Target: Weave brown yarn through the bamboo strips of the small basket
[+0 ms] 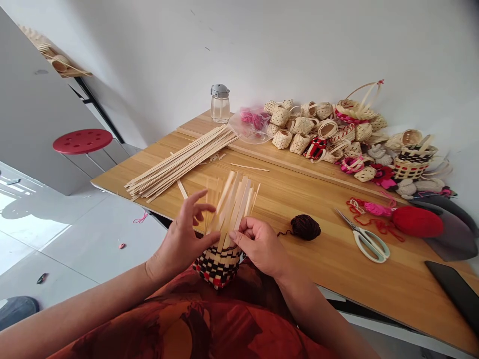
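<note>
A small half-woven basket (pixel 218 265) in black, natural and red rests on my lap, with pale upright wooden strips (pixel 235 199) rising from its rim. My right hand (pixel 258 243) pinches the strips low down at the rim, thumb in front. On the other side my left hand (pixel 192 227) has its fingers apart and curved around the strips, its thumb by the rim. Some strips near the left fingers are blurred. From behind my right hand, dark yarn runs to a dark brown yarn ball (pixel 306 227) on the table.
A bundle of wooden strips (pixel 183 162) lies on the wooden table (pixel 322 271). Scissors (pixel 368 242), a red yarn ball (pixel 418 222) and a black phone-like slab (pixel 454 289) are to the right. Finished small baskets (pixel 299 142) and a glass jar (pixel 220 105) stand behind; a red stool (pixel 83 141) is left.
</note>
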